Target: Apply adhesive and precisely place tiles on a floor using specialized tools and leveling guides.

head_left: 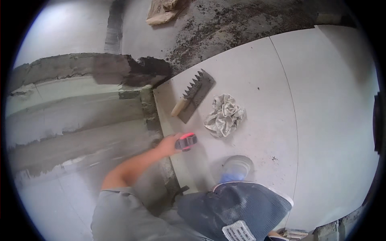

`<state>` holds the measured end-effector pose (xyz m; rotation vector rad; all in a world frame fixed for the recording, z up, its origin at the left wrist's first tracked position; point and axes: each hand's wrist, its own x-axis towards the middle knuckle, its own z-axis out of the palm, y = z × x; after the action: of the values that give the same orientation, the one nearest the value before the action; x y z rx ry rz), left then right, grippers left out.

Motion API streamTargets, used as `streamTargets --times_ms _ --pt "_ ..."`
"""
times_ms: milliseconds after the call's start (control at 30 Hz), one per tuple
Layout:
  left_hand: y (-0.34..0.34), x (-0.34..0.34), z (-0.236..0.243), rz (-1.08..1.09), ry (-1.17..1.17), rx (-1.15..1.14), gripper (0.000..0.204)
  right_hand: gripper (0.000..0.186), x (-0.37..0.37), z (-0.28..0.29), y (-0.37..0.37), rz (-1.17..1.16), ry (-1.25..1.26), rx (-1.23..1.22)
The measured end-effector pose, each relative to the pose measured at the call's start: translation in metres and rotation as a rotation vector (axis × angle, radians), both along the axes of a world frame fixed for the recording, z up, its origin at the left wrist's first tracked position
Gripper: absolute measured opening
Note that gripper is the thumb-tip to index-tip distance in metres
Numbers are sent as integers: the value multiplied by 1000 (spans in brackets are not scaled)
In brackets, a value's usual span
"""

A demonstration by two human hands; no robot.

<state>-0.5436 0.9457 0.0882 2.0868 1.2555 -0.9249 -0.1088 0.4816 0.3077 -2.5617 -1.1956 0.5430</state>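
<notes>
My left hand reaches in from the lower left, its fingers wrapped round a red and black tape measure. It hovers over the left edge of the large pale tile, though I cannot tell how high. Beyond it lies a notched trowel with a wooden handle, its teeth pointing up and left. Right of the trowel sits a crumpled whitish rag. No blade of the tape can be made out. My right hand does not show.
My shoe stands on the tile below the rag, with dark ribbed cloth of my clothing nearer. Rough mortar bands run along the left surface. Dark debris and a brown paper bag lie at the far side.
</notes>
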Motion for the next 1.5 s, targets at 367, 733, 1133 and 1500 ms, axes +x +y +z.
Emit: streamTargets --times_ms 367,733,1133,1500 --pt "3 -9 -25 -50 -74 20 78 13 -5 -19 -49 85 -96 159" --pt "1 -4 -24 -167 26 64 72 12 -6 -31 -38 139 -87 220" --pt "9 0 -20 -175 165 -6 75 12 2 -22 -38 187 -23 244" --pt "8 -15 -28 29 6 -79 85 11 3 -23 -38 245 43 299"
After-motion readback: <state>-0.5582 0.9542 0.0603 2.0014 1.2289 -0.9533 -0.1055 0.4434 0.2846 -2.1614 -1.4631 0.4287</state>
